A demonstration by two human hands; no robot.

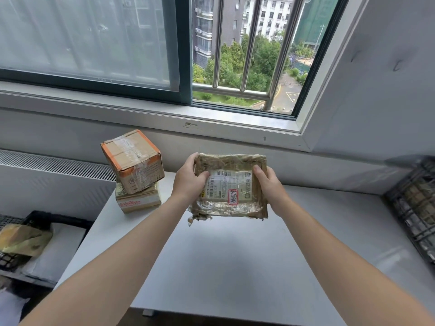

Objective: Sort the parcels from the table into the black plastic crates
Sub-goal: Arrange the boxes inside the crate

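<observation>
A: Holding stage, it looks like. A flat parcel (231,187) is gripped by both hands above the surface (235,255), label side up. Left hand (189,180) is closed on the left edge, thumb laid over the label corner; right hand (270,184) is closed on the right edge, thumb on top, fingers hidden beneath.

B: Is it lifted or resting?

A: Judged as lifted: the lower edge hangs clear and a shadow is cast on the surface below. Contact cannot be ruled out fully.

B: Step in hand?

A: Probably the label is being read so a crate can be chosen. A handwritten red-bordered sticker (233,196) is seen beside the printed shipping label; the text is too small to be read.

B: Next move?

A: A crate must be picked. One black crate (414,208) is seen at the right edge, already holding parcels; another crate (35,220) is low on the left, with a crumpled yellowish packet (23,238) in it. Either way a sideways carry and a release over the rim are called for.

B: Parcel condition?

A: Brown wrapping, heavily taped with glossy clear tape, edges wrinkled, lower left corner frayed. Slippery tape is a likely grip risk.

B: Remaining work?

A: Two boxes are stacked at the far left of the surface: an orange-taped cardboard box (133,161) sits tilted on a smaller box (137,200).
</observation>
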